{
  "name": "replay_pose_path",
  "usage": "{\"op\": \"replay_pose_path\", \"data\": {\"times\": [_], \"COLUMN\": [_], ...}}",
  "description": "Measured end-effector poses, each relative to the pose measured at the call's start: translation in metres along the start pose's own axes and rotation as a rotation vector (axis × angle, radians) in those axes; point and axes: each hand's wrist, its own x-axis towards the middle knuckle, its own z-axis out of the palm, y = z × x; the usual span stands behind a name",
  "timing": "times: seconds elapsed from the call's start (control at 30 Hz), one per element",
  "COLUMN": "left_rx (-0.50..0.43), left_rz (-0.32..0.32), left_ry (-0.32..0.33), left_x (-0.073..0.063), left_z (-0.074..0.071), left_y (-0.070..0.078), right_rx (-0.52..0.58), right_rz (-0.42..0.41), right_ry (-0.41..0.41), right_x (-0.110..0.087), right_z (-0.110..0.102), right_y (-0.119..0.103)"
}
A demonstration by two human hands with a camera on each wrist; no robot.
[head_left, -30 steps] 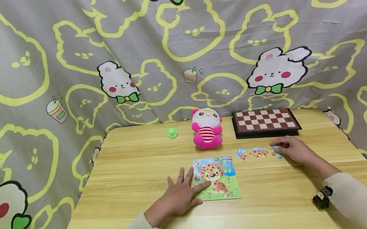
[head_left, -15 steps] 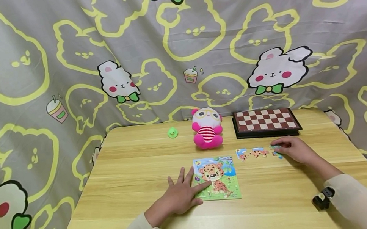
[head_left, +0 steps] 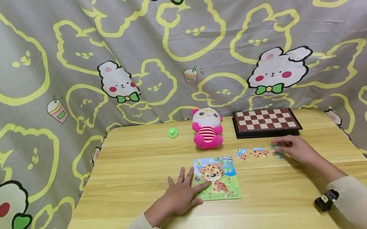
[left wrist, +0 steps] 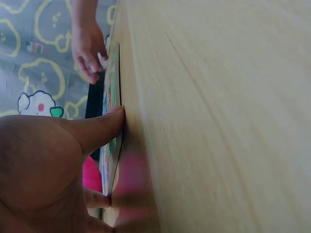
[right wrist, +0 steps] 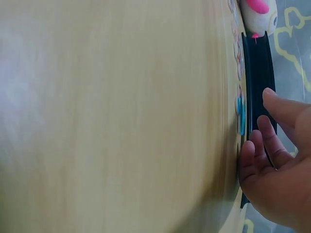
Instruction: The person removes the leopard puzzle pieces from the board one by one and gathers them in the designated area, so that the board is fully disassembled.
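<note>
Since a second ago almost nothing has shifted: my right hand (head_left: 294, 149) has only edged slightly over the rightmost loose cardboard puzzle piece (head_left: 276, 152), fingertips resting on it, fingers relaxed. My left hand (head_left: 179, 196) lies flat and spread on the wooden tabletop (head_left: 136, 181), fingertips pressing the left edge of the square leopard puzzle board (head_left: 217, 178). Two more loose pieces (head_left: 251, 153) lie in a row between board and right hand; the frame holds its other pieces.

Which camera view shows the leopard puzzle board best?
The head view: the puzzle board lies face up, left hand on its edge. The left wrist view shows only its thin edge; the right wrist view hardly shows it.
</note>
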Motion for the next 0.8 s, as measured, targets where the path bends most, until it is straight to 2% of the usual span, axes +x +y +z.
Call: {"op": "replay_pose_path", "data": {"times": [0.27, 0.8], "left_rx": [0.014, 0.02], "left_rz": [0.008, 0.004], "left_ry": [0.013, 0.031], "left_x": [0.0, -0.001], "left_z": [0.0, 0.0], "left_y": [-0.001, -0.002], "right_rx": [0.007, 0.079], "right_rz": [-0.049, -0.071], "right_ry": [0.027, -0.035], "right_x": [-0.002, -0.006], "right_z": [0.008, 0.038], "right_y": [-0.013, -0.05]}}
